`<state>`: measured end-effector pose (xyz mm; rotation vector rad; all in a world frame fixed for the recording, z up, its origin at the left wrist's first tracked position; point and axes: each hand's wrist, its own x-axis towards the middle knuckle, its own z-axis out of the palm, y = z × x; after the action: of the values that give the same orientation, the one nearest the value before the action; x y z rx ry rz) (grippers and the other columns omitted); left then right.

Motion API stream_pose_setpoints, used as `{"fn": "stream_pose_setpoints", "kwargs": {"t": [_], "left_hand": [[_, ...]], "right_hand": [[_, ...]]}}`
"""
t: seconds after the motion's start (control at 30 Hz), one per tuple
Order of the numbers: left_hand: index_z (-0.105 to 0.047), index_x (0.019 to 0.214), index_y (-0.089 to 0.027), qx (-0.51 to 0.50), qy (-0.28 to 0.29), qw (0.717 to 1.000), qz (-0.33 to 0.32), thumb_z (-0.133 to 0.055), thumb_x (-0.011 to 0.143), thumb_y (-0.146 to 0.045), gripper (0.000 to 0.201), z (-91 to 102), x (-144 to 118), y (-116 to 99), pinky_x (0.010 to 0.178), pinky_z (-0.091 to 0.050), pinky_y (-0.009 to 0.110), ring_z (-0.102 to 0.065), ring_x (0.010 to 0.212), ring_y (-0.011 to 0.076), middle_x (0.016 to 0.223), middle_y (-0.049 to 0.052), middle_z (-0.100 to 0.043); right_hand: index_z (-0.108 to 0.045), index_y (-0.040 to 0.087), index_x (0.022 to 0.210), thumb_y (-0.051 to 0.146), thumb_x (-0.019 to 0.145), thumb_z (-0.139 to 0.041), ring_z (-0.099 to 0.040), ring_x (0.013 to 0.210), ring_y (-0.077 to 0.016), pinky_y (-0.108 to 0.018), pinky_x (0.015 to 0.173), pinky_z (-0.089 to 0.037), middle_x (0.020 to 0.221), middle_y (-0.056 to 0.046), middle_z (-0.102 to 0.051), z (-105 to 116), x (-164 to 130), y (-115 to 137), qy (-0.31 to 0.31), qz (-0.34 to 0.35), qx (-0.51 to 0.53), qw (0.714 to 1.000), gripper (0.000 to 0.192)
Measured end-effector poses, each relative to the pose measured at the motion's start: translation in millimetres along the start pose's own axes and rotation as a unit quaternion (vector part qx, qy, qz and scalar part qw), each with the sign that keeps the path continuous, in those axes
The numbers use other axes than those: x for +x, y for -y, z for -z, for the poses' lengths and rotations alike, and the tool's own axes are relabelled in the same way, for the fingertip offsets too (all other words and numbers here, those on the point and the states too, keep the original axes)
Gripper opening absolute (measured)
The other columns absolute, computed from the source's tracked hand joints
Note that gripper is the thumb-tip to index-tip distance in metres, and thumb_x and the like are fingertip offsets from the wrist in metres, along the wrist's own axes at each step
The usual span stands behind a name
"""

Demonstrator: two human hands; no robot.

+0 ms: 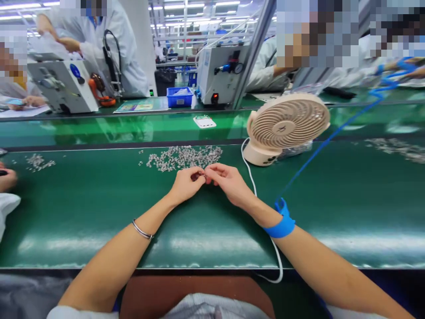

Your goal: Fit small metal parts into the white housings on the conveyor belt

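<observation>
Small dark part (199, 176), one, sits pinched between left hand (186, 185) and right hand (229, 181) on the green bench (99, 208); fingers closed on it. Behind: one heap of tiny silvery parts (184, 157), uncountable; one fan (285, 126).

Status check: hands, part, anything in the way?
Left hand and right hand pinch one small part. Loose parts pile just beyond. Fan stands right, apart.

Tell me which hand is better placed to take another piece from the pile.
Left, probably. The left hand lies directly below the pile, while the right hand sits off its right edge. Both pinch something small together, too small to identify.
</observation>
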<state>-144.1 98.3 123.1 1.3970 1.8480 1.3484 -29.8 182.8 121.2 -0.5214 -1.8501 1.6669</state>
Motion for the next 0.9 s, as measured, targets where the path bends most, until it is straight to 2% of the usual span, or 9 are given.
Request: {"fn": "stream_pose_setpoints", "kwargs": {"t": [0.07,0.13,0.27,0.33,0.4,0.5,0.7,0.83,0.9], "left_hand": [[-0.058,0.065,-0.015,-0.054,0.029,0.997,0.038,-0.049,0.071,-0.019,0.012,3.1,1.9,-0.2,0.063,-0.042,0.021,-0.052,0.061,0.0082,0.062,-0.002,-0.058],[-0.056,0.062,-0.015,-0.1,0.052,0.99,0.081,-0.049,0.07,-0.021,0.012,7.4,4.1,-0.8,0.059,-0.041,0.02,-0.053,0.059,0.0081,0.058,-0.002,-0.056],[-0.055,0.057,-0.015,-0.162,0.089,0.972,0.145,-0.051,0.066,-0.021,0.011,15.5,7.1,-2.0,0.051,-0.035,0.019,-0.048,0.051,0.007,0.053,-0.002,-0.053],[-0.054,0.054,-0.015,-0.179,0.098,0.965,0.164,-0.051,0.064,-0.019,0.011,17.6,7.5,-2.5,0.048,-0.032,0.019,-0.046,0.049,0.0062,0.052,-0.003,-0.052],[-0.052,0.052,-0.015,-0.189,0.099,0.961,0.176,-0.051,0.064,-0.019,0.013,18.3,7.3,-2.9,0.047,-0.03,0.019,-0.044,0.048,0.0055,0.05,-0.003,-0.05],[-0.05,0.048,-0.015,-0.197,0.098,0.957,0.188,-0.051,0.064,-0.018,0.016,18.3,6.9,-3.9,0.047,-0.03,0.019,-0.042,0.047,0.005,0.049,-0.003,-0.048],[-0.053,0.05,-0.015,-0.178,0.091,0.96,0.197,-0.05,0.064,-0.017,0.015,18.8,7.3,-6.8,0.045,-0.027,0.019,-0.044,0.046,0.0056,0.047,-0.003,-0.05],[-0.053,0.05,-0.015,-0.15,0.083,0.968,0.181,-0.049,0.065,-0.017,0.016,19.4,7.4,-5.7,0.046,-0.029,0.019,-0.043,0.046,0.0058,0.045,-0.003,-0.05],[-0.052,0.049,-0.015,-0.138,0.08,0.974,0.16,-0.049,0.065,-0.017,0.017,19.0,7.2,-2.5,0.049,-0.031,0.019,-0.044,0.047,0.0059,0.046,-0.003,-0.05]], "right_hand": [[-0.06,0.016,0.083,0.043,0.073,-0.057,-0.051,0.057,-0.0139,-0.024,0.052,-0.038,0.066,-0.002,-0.058,1.4,-2.5,-1.9,0.022,0.06,-0.086,0.994,0.028],[-0.061,0.017,0.089,0.036,0.079,-0.051,-0.051,0.058,-0.0151,-0.027,0.055,-0.039,0.072,-0.003,-0.06,3.7,-4.3,-3.6,0.024,0.141,-0.201,0.969,0.024],[-0.061,0.017,0.088,0.025,0.089,-0.041,-0.052,0.064,-0.0178,-0.029,0.061,-0.039,0.075,-0.005,-0.059,8.4,-4.7,-6.0,0.002,0.321,-0.394,0.861,0.022],[-0.06,0.016,0.087,0.022,0.093,-0.037,-0.051,0.063,-0.0179,-0.029,0.061,-0.038,0.074,-0.006,-0.058,9.5,-4.0,-7.0,0.0,0.38,-0.447,0.81,0.024],[-0.059,0.015,0.094,0.021,0.095,-0.035,-0.052,0.067,-0.0185,-0.029,0.062,-0.038,0.08,-0.008,-0.059,9.4,-3.7,-8.0,-0.007,0.411,-0.476,0.777,0.024],[-0.056,0.013,0.105,0.019,0.096,-0.034,-0.054,0.074,-0.0195,-0.03,0.065,-0.038,0.09,-0.009,-0.06,8.7,-4.0,-9.6,-0.009,0.422,-0.492,0.761,0.024],[-0.057,0.014,0.078,0.019,0.097,-0.03,-0.044,0.058,-0.0172,-0.03,0.059,-0.033,0.068,-0.005,-0.054,10.5,-3.0,-9.9,0.018,0.416,-0.532,0.737,0.033],[-0.057,0.014,0.076,0.017,0.096,-0.03,-0.042,0.057,-0.0172,-0.029,0.06,-0.031,0.068,-0.006,-0.052,11.1,-3.5,-7.1,0.039,0.405,-0.56,0.721,0.033],[-0.057,0.015,0.076,0.017,0.095,-0.031,-0.042,0.058,-0.0172,-0.029,0.06,-0.031,0.068,-0.005,-0.052,10.9,-4.1,-6.9,0.045,0.392,-0.559,0.729,0.032]]}}
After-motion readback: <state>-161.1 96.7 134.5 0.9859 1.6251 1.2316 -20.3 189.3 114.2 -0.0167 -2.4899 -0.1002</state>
